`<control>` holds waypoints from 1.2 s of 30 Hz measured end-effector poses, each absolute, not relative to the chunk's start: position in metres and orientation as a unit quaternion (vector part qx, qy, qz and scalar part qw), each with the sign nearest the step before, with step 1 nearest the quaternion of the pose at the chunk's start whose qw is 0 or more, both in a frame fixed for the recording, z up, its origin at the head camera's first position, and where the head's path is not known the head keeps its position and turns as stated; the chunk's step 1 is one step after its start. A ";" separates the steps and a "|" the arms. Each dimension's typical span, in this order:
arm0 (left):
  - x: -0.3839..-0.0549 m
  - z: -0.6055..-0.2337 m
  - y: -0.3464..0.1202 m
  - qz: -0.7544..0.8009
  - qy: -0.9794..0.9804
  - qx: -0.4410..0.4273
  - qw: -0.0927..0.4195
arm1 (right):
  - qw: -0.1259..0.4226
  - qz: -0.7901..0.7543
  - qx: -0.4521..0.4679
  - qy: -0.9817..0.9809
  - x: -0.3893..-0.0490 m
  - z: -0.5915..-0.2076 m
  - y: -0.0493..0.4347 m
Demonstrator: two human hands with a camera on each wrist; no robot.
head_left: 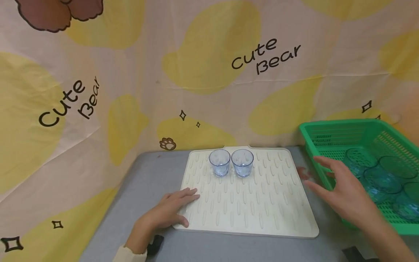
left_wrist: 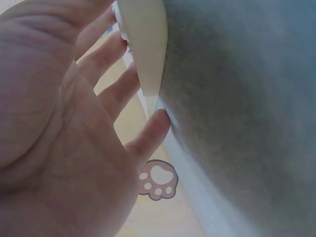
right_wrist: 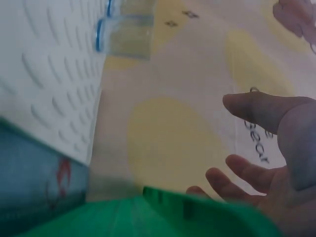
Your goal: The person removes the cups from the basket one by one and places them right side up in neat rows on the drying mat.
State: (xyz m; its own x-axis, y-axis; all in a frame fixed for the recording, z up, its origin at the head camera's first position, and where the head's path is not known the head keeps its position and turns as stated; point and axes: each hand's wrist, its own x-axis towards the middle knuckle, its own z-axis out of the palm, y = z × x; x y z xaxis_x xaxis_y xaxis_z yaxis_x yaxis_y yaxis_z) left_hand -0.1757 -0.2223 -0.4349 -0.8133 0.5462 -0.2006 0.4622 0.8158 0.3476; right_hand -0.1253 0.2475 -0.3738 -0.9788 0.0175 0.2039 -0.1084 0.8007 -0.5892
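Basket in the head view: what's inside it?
At least four glasses show inside the basket, overlapping in the view. The right hand and forearm cover part of its near left side; whatever lies behind them cannot be seen.

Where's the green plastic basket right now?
In the head view, the green plastic basket stands at far right, beside the white ridged rectangular mat, with clear round tumblers inside.

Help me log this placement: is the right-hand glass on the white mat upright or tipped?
Upright: in the head view, the right-hand glass has its wider rim up and narrower base on the white mat.
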 end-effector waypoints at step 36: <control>-0.177 -0.437 -0.222 0.137 0.941 0.267 0.159 | 0.119 0.149 -0.123 -0.974 -0.127 -0.416 0.364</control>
State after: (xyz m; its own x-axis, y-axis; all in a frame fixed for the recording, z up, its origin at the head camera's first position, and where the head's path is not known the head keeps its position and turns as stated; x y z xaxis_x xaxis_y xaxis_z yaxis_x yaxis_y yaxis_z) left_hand -0.1770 -0.2222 -0.4371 -0.8074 0.5453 -0.2254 0.4581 0.8200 0.3430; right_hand -0.1273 0.3642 -0.4159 -0.9414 0.2746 0.1957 0.2037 0.9256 -0.3191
